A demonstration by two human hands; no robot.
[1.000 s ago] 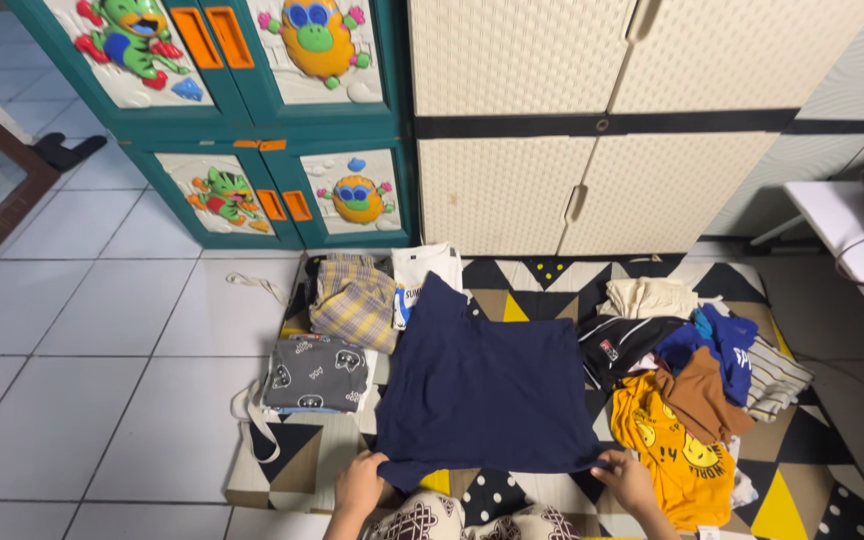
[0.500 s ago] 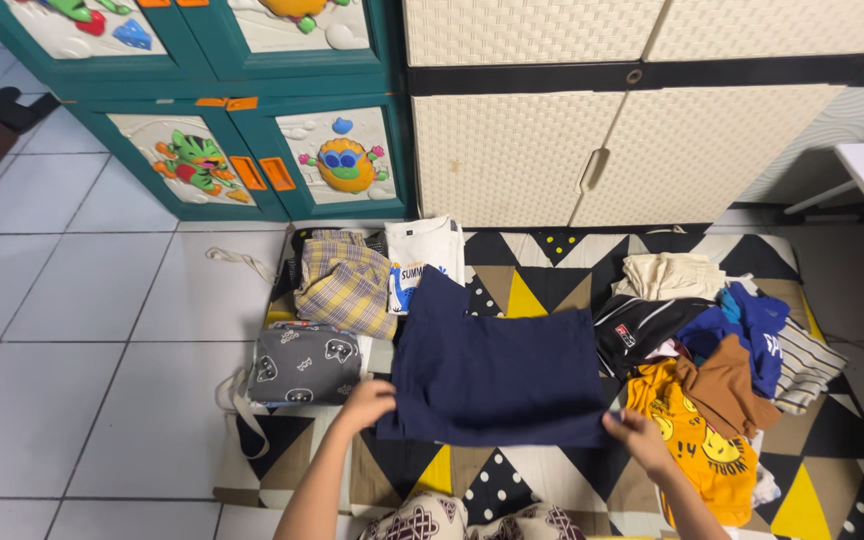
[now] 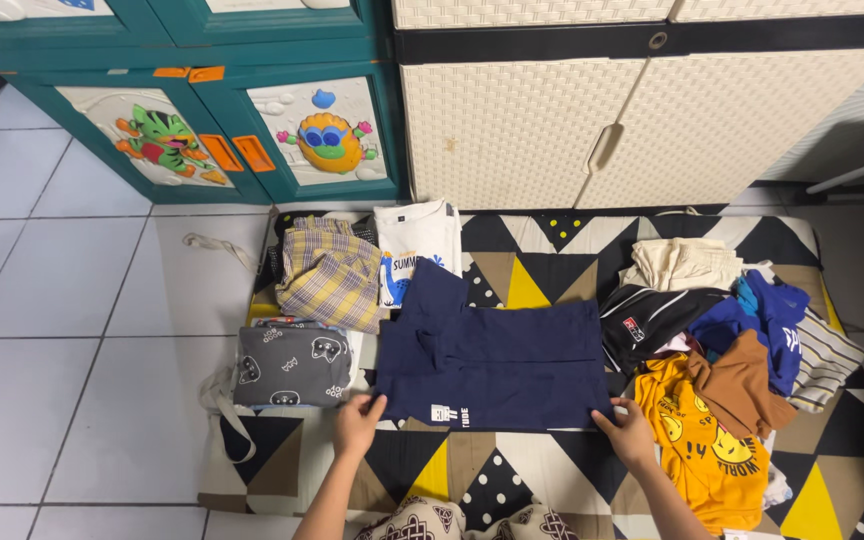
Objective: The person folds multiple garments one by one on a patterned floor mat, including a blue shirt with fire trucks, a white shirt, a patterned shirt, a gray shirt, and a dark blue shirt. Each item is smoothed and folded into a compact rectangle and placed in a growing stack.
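- We see a navy T-shirt [image 3: 497, 365] lying folded in half on the patterned mat [image 3: 522, 470], its small white print near the front edge and one sleeve sticking out at the far left corner.
- Our left hand [image 3: 357, 425] rests at its near left corner, fingers spread flat, gripping nothing.
- Our right hand [image 3: 627, 435] presses the near right corner; whether those fingers pinch the cloth we cannot tell.
- Just left lies a folded grey printed shirt [image 3: 292, 365]; behind it, a yellow plaid garment [image 3: 327, 270] and a white printed shirt [image 3: 417, 245].
- To the right sits a loose clothes pile [image 3: 727, 350], with a yellow T-shirt [image 3: 692, 450] nearest.
- Beyond the mat stand a teal cartoon cabinet [image 3: 282, 130] and a cream wicker cabinet [image 3: 592, 120].
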